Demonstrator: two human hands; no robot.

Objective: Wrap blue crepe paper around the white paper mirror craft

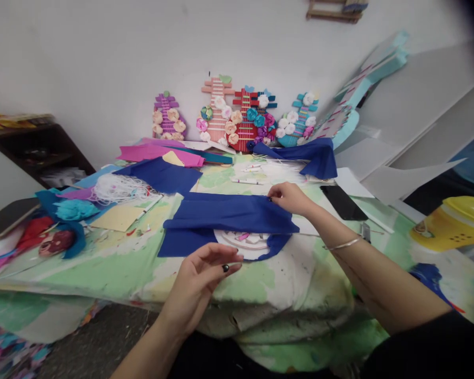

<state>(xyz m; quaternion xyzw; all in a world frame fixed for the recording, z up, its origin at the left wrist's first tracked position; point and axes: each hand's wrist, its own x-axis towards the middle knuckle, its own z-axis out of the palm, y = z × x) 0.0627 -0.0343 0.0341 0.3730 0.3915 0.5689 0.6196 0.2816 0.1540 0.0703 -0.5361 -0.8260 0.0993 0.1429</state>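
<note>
A dark blue sheet (229,210), which looks like crepe paper, lies folded over on the table in front of me. Its far right edge is pinched between the thumb and fingers of my right hand (290,199). Partly covered by the sheet is a round white piece (250,251) with curved lines and a small pink mark; the rest of it is hidden. Just nearer to me than this piece, my left hand (205,281) hovers with thumb and fingers apart and nothing between them.
Decorated guitar shapes (243,123) with paper flowers lean on the wall. White cord (120,188) and coloured paper scraps are at left. A black phone (343,202) lies right, near a yellow bucket (454,223). Markers (248,181) lie behind the sheet on the paint-stained tablecloth (122,268).
</note>
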